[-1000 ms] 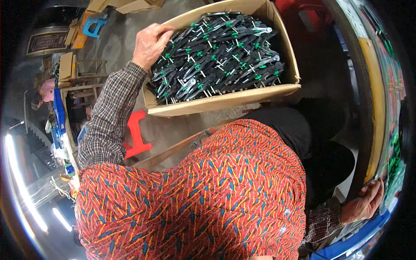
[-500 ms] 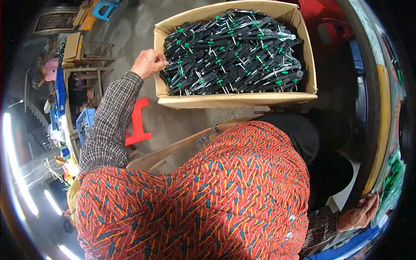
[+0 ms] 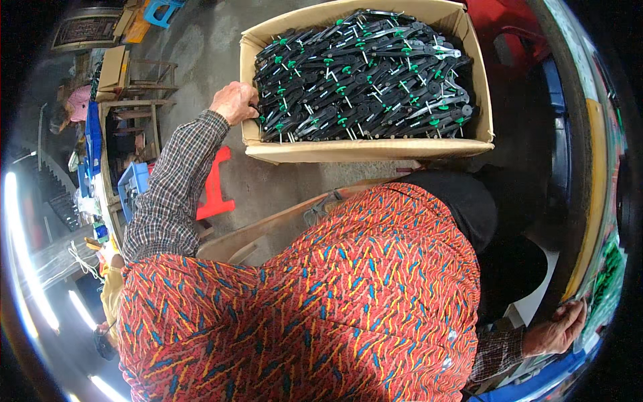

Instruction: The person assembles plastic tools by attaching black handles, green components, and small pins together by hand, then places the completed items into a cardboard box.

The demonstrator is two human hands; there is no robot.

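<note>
A cardboard box [image 3: 368, 151] stands in front of me, heaped with black metal hand tools [image 3: 362, 80] that carry small green knobs and pale pins. At the box's left side, my left hand [image 3: 234, 102] has its fingers curled over the wall, and the tips dip inside beside the nearest tools. Far off to the lower right, my right hand [image 3: 556, 330] rests by the bench edge [image 3: 581, 261], next to clear plastic bags with green contents [image 3: 606, 285]. Its fingers are bent together; whatever they may hold is hidden.
A red stool [image 3: 216, 191] is on the floor left of the box, below my left forearm. Behind it are a blue crate [image 3: 134, 186] and a wooden stand [image 3: 137, 104]. Red plastic furniture [image 3: 512, 30] stands beyond the box's right side. Other people sit at the far left.
My left hand has shifted slightly right and down, and its fingers now curl further over the box wall. The right hand keeps its place.
</note>
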